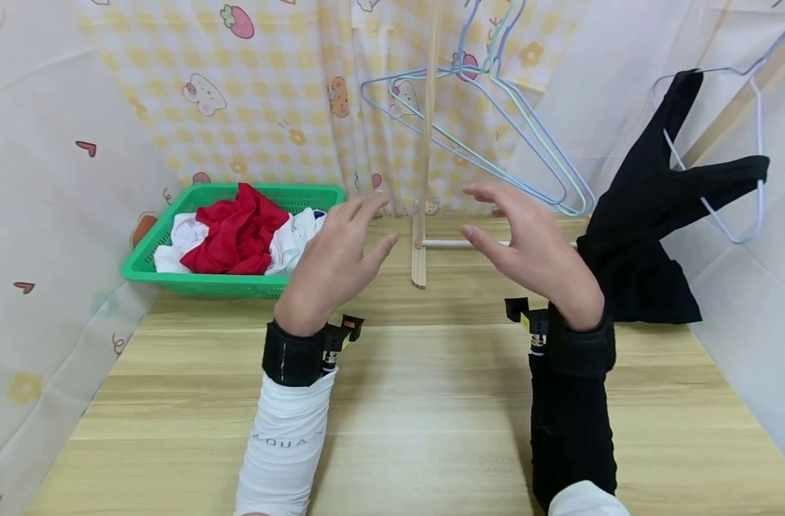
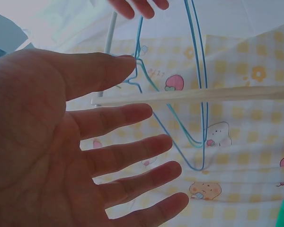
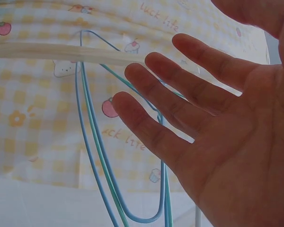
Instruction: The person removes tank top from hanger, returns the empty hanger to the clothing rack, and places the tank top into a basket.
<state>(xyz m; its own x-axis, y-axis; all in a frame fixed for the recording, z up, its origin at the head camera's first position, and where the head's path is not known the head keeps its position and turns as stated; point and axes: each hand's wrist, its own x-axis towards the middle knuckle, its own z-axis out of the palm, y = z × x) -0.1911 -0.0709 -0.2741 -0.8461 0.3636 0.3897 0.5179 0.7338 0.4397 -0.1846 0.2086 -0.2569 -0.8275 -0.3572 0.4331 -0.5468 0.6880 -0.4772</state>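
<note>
Both hands are raised over the table with nothing in them. My left hand (image 1: 336,261) has its fingers spread and is nearest to the green basket (image 1: 234,287), in front of its right end. In the basket lie a crumpled red cloth (image 1: 237,233) and white cloths (image 1: 293,239). My right hand (image 1: 540,247) is held up below several blue and green hangers (image 1: 566,179), apart from them, its fingers loosely bent. Right of it a black garment (image 1: 650,193) hangs by its straps from a pale hanger (image 1: 760,136). In the wrist views, each palm is bare.
A wooden rack post (image 1: 424,143) with a foot (image 1: 419,272) stands mid-table at the back, joined by a white bar (image 1: 457,244). The wooden table (image 1: 418,401) spreads below the hands. Patterned curtain (image 1: 269,107) covers the back, with pale cloth walls on the sides.
</note>
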